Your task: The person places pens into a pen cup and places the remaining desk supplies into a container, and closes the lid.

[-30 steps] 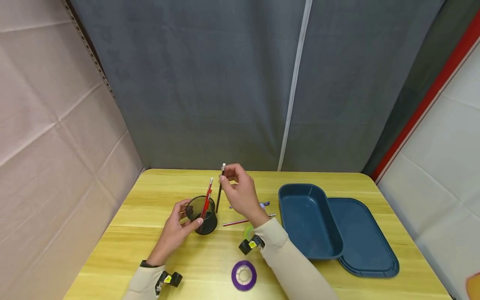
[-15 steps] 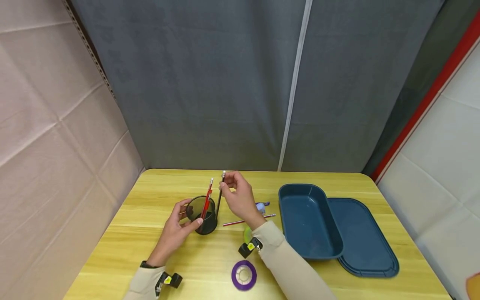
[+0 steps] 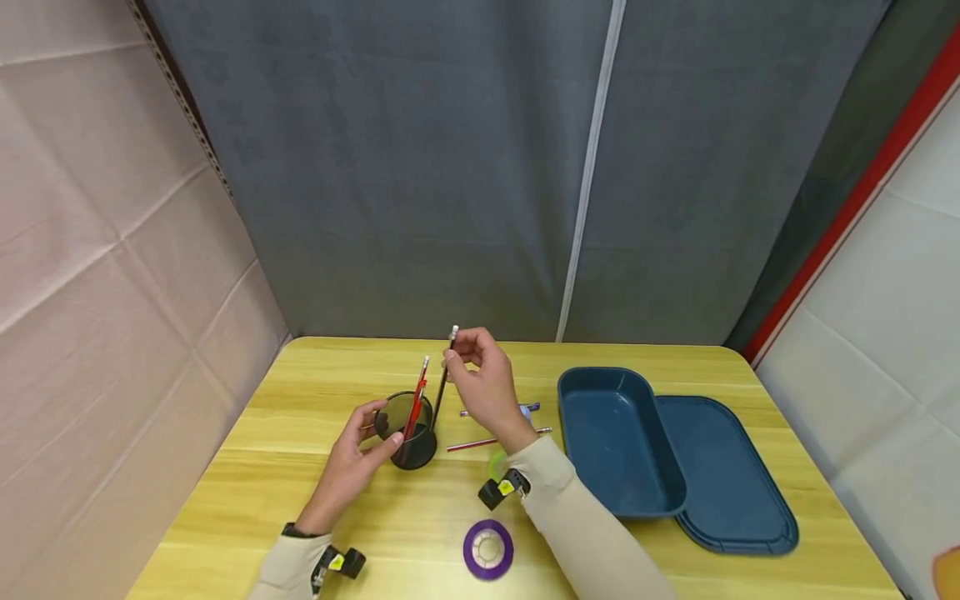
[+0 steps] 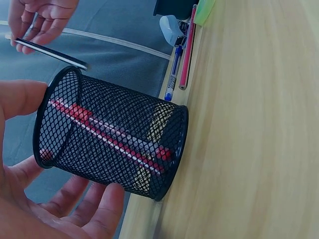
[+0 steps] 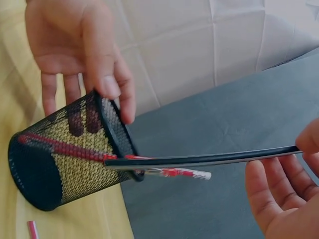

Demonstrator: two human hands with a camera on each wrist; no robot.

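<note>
Right hand: thumb and fingertips pinch a black pencil near its white upper end. The pencil runs steeply down-left from them, its lower end just beside the rim of the mesh cup, on the right hand's side; contact cannot be determined. Left hand, nearer the cup, grips its rim. A red pencil leans inside.

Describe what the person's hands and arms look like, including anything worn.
The left hand and right hand wear no gloves. Plain, long beige sleeves reach close to the wrists, where each arm has a dark strap with a small black block and yellow marking.
</note>
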